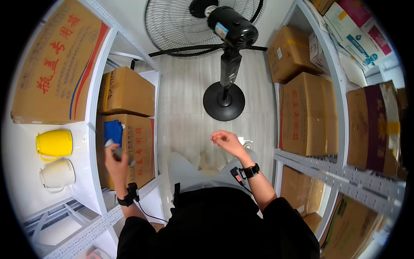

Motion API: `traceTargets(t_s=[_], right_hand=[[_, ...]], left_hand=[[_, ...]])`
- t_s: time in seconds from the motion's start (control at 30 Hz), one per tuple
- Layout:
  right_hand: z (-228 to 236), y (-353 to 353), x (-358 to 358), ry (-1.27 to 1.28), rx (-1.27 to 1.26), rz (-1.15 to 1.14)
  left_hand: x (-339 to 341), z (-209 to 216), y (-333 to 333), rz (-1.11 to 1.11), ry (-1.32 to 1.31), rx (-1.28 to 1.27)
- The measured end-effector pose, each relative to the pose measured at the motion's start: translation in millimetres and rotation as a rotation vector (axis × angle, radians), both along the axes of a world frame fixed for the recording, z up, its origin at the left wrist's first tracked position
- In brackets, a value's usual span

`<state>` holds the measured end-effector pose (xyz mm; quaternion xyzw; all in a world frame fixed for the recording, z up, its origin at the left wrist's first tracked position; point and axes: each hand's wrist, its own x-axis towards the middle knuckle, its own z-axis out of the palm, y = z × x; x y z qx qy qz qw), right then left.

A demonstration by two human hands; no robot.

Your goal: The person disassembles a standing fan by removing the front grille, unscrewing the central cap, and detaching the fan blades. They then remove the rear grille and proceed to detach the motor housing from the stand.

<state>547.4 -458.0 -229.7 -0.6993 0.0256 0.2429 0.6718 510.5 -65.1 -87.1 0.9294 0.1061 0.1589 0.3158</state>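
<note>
My left hand (115, 166) is closed round a small grey object (117, 152), blurred and partly hidden by my fingers, so its kind is unclear. It hovers over a brown cardboard box (140, 149) on the left shelf. A folded blue cloth (113, 131) lies on that box, just beyond my fingers. My right hand (227, 143) hangs over the floor in front of my legs, its fingers loosely bent and a little apart, with nothing visible in them. Both wrists wear black bands with small devices and cables.
Metal shelves flank me. On the left stand a yellow jug (54, 143), a cream jug (58, 175) and a large carton (56, 64). The right rack (310, 160) holds several cardboard boxes (307, 113). A black standing fan (225, 101) is ahead on the pale floor (183, 97).
</note>
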Motion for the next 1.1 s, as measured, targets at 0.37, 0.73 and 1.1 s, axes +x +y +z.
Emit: traceTargets(t_s=[0.37, 0.73, 1.1], right_hand=[[-317.9, -10.2, -32.9, 0.623, -0.321, 0.024], [-419.1, 53.9, -152.2, 1.002, -0.294, 0.545], [-326.2, -9.8, -20.3, 0.824, -0.48, 0.681]], left_hand=[[134.6, -113.9, -261.9, -0.943, 0.386, -0.255], [184.8, -179.2, -262.4, -1.018, 0.431, -0.353], [168.4, -177.1, -275.6, -1.013, 0.415, -0.354]])
